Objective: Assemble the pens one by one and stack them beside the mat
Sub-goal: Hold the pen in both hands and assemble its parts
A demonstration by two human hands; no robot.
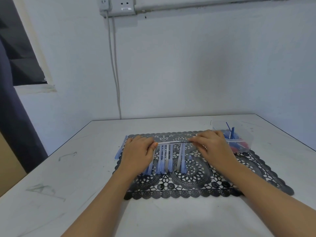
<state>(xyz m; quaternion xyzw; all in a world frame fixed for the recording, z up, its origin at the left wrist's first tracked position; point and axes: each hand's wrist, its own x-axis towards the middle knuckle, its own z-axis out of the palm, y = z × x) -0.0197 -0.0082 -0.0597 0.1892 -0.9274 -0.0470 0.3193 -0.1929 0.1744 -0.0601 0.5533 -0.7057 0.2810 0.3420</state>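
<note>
The left hand (138, 151) and right hand (212, 145) each pinch one end of a pen (174, 142) in their fingers above the mat (188, 194), seemingly mid-assembly; next, it likely needs pressing fully together, then stacking beside the mat.

Left side: bare table (82, 168) runs wide beside the mat (188, 194); only stacked pens (120, 150) lie along its left border.
Mat centre: a row of pen parts (166, 161) covers it; over their far ends the left hand (138, 152) and right hand (214, 145) hold a pen (174, 142) crosswise.
Mat front: open lace between the forearms.
Far right: a clear bag (244, 142) of parts sits just behind the right hand.
Back: the wall (188, 74) closes the table's far edge.
</note>
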